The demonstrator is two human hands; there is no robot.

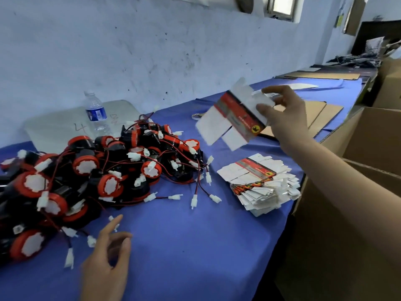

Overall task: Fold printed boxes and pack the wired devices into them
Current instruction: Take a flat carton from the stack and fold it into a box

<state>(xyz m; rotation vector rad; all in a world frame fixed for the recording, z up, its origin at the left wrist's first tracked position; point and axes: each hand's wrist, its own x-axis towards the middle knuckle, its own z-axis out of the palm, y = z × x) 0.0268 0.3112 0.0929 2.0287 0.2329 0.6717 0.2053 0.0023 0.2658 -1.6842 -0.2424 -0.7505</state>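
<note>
The person's two arms are bare, with no sleeves showing. The left hand (106, 260), at about 7 o'clock, wears no glove, ring or watch. The right hand (286, 114), at about 2 o'clock, is bare too.

Blue matt cloth table cover (195, 246); red-and-black glossy plastic wired devices (104, 161); white printed card box blanks (260, 181); clear plastic water bottle (95, 111); brown corrugated cardboard carton (358, 213), right.

Soft daylight fills the room. The raised printed cardboard box (236, 114) looks blurry, and the edges bend.
</note>
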